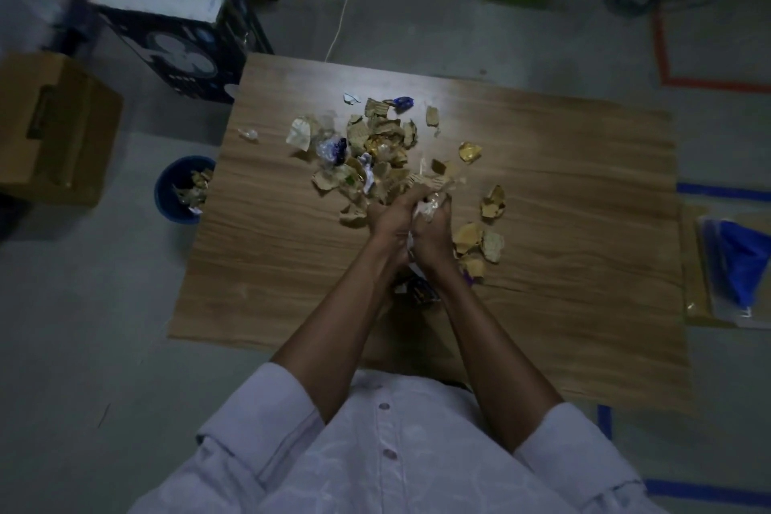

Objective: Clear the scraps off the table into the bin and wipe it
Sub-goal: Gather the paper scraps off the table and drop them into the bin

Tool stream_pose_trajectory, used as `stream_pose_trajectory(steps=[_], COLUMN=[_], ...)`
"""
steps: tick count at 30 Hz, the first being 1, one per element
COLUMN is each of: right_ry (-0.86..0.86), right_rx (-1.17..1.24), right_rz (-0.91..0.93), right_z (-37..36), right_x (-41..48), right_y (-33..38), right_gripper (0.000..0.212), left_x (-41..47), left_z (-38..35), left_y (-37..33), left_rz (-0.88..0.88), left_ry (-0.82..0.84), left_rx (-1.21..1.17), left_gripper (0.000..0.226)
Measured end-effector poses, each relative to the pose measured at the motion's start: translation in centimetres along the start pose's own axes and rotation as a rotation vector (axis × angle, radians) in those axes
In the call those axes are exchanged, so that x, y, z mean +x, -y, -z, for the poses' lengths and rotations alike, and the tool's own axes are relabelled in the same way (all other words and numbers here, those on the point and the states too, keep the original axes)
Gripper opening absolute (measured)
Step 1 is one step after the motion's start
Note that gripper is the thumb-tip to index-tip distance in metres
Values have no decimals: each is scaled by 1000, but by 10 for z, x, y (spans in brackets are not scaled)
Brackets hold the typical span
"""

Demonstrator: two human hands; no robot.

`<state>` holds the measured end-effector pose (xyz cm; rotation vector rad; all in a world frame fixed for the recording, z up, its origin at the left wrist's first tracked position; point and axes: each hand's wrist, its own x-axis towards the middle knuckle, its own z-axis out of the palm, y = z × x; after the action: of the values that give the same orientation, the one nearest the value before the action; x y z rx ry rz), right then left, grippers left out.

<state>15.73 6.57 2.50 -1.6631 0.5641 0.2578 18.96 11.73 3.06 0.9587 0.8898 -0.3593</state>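
The rectangular wood-grain table [542, 188] has a smooth laminate-like top with a soft sheen near its far edge. The heap of torn tan cardboard scraps [375, 138] looks matt and rough, some pieces ribbed, mixed with glossy gold and blue foil wrappers [402, 101] and clear crinkled plastic [249, 134]. The round blue bin [167, 188] looks like smooth plastic. The white buttoned shirt [409, 455] is soft matt cloth
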Motion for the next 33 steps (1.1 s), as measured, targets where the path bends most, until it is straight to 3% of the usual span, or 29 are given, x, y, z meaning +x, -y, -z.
stream_pose_trajectory(steps=[3,7,10,12,14,16,21,25,29,33], right_ry=[37,14,113,233,229,77,-227,-297,-261,-285], right_rx=[121,349,593,425,112,-70,-249,-225,-95,52], right_rz=[-112,-87,-73,-9,141,301,508,462,353,339], right_z=[1,8,20,23,24,20,14,8,9,7], right_x=[-8,-19,-21,-24,-28,-33,-21,-17,-9,-10], right_y=[14,26,30,30,26,29,34,27,30,37], right_gripper=[81,44,74,84,96,104,64,51,45,35], left_x=[-24,-24,-23,-34,-34,-39,-49,-55,-66,-64], left_z=[-9,-13,-10,-8,-4,-1,6,7,2,5], left_y=[-20,-20,-27,-39,-42,-39,-32,-33,-34,-41], left_rz=[-51,-21,93,128,149,171,263,218,145,169], left_ry=[-83,-109,-101,-119,-28,62,107,144,201,286], left_rx=[-7,-10,-7,23,82,120,24,-24,-160,-218], left_gripper=[96,59,45,15,26,38,44,38,39,49])
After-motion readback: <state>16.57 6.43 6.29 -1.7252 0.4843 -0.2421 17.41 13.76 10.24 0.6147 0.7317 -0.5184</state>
